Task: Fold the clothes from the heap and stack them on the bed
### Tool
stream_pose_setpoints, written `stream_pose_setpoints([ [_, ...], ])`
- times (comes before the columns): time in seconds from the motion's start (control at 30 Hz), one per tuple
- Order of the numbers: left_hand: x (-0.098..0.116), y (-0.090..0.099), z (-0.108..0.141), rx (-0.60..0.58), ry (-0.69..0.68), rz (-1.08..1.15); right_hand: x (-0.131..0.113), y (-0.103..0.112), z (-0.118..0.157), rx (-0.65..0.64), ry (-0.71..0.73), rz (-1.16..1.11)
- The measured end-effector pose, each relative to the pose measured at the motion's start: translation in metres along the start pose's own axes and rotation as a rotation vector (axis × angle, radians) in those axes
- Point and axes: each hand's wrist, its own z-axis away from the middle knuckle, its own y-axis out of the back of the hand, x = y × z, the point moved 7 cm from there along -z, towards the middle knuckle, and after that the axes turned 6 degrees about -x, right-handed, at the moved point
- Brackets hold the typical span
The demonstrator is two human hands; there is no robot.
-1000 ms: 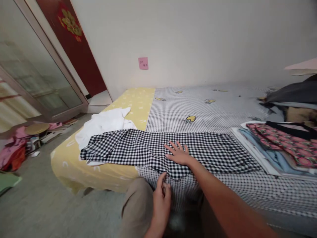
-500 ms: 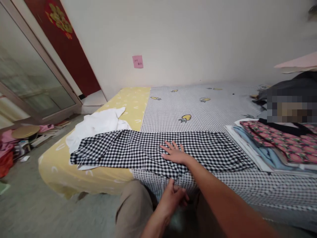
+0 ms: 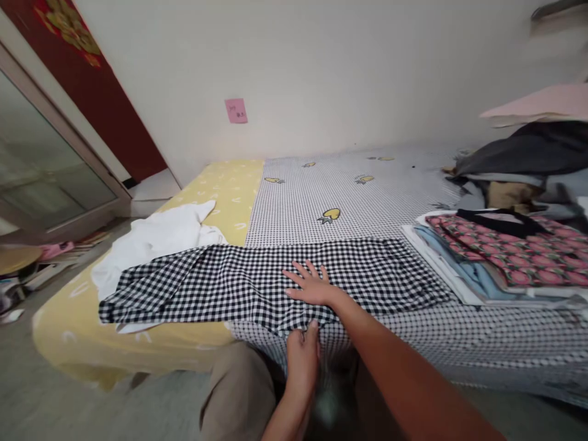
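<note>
Left of the grip, a white cloth lies bunched on the yellow bed sheet, partly covered by the black-and-white gingham cloth, which is laid out across the bed. The left hand is held at the cloth's near edge, fingers pressed together; whether fabric is pinched cannot be told. The right hand is spread flat on the cloth, apparently to keep it from shifting. Further right, folded floral fabric is stacked.

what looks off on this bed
The gingham cloth lies unevenly, its near edge dipping to a point by the left hand, and a crumpled white cloth pokes out from under its left end.
</note>
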Motion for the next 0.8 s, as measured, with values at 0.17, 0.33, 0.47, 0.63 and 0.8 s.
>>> stream_pose_setpoints([
  [0.17, -0.007, 0.007, 0.009, 0.073, -0.082, -0.227, 0.001, -0.002, -0.003, 0.037, -0.003, 0.019],
  [0.33, -0.007, 0.007, 0.018, -0.028, -0.096, -0.730, -0.002, -0.001, -0.004, 0.272, -0.022, 0.100],
  [0.47, 0.001, 0.017, 0.038, -0.120, -0.074, -0.912, -0.003, -0.003, -0.007, 0.376, -0.014, 0.103],
  [0.63, 0.106, 0.027, 0.025, 0.078, -0.497, -0.708, -0.010, 0.004, 0.000, 0.419, 0.036, 0.086],
  [0.8, 0.122, 0.022, -0.072, 0.131, -0.286, -1.200, -0.018, 0.008, 0.010, 0.398, 0.089, 0.089],
])
